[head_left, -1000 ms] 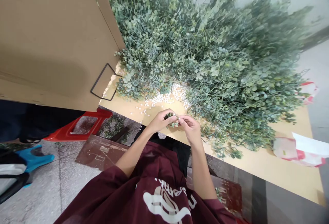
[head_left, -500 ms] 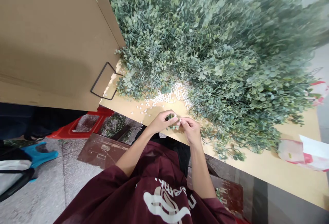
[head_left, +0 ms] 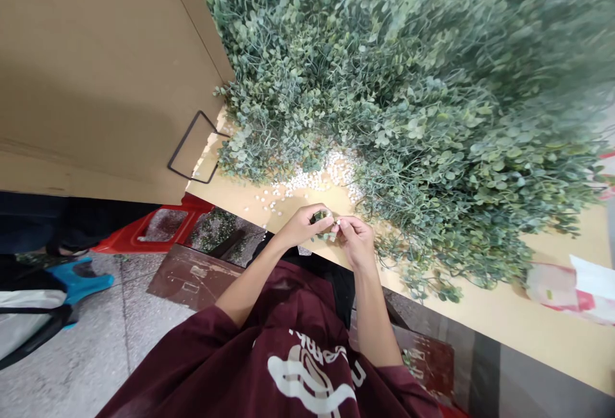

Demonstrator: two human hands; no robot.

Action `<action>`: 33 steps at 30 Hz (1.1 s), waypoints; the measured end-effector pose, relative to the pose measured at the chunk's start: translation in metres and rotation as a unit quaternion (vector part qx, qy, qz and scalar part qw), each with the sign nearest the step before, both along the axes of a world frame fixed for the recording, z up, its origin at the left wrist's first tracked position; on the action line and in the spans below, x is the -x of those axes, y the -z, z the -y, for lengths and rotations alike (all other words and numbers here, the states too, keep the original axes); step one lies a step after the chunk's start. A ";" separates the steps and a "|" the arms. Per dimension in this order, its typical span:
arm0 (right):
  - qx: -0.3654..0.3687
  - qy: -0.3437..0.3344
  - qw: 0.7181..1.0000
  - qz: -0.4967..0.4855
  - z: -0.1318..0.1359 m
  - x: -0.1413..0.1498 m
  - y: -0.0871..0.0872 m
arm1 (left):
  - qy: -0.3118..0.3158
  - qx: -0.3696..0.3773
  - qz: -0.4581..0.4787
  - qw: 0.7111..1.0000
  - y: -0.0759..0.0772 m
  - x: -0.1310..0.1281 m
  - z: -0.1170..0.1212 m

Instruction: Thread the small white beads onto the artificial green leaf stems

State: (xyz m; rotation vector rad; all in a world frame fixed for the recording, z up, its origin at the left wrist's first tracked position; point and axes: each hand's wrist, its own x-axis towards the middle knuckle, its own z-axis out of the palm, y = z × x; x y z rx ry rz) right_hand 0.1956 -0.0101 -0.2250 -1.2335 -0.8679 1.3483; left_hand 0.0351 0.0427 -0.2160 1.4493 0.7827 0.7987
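My left hand point(head_left: 306, 224) is closed around a small sprig of artificial leaves point(head_left: 319, 217), just above the table's near edge. Fingertip to fingertip with it, my right hand point(head_left: 356, 237) pinches a tiny white bead-like piece point(head_left: 337, 221) against the end of the sprig. Beyond my hands, many loose white pieces point(head_left: 314, 179) lie scattered on the tabletop. A big heap of green artificial foliage point(head_left: 408, 111) rises behind them and to the right. Whether the white piece is on the stem or only touching it, I cannot tell.
A large cardboard panel point(head_left: 96, 79) stands at the left, with a dark wire frame point(head_left: 192, 149) beside it. Red-and-white plastic packaging point(head_left: 552, 285) lies at the table's right point(head_left: 509, 309). Below are a red stool point(head_left: 158, 225) and a blue plastic object point(head_left: 89, 283).
Both hands stay almost in place, fingertips together on the sprig and the white piece. The right fingers have shifted very slightly. The view has turned a little.
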 end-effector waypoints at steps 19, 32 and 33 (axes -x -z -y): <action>0.043 -0.051 0.996 -0.057 -0.003 0.000 -0.003 | 0.023 0.011 -0.013 1.000 -0.001 -0.001 0.000; 0.016 -0.016 1.000 -0.016 -0.004 0.002 0.002 | 0.003 0.011 0.013 1.000 -0.002 -0.004 0.001; 0.001 0.002 1.000 0.000 -0.004 0.002 0.002 | -0.006 0.008 0.015 1.000 -0.003 -0.004 0.002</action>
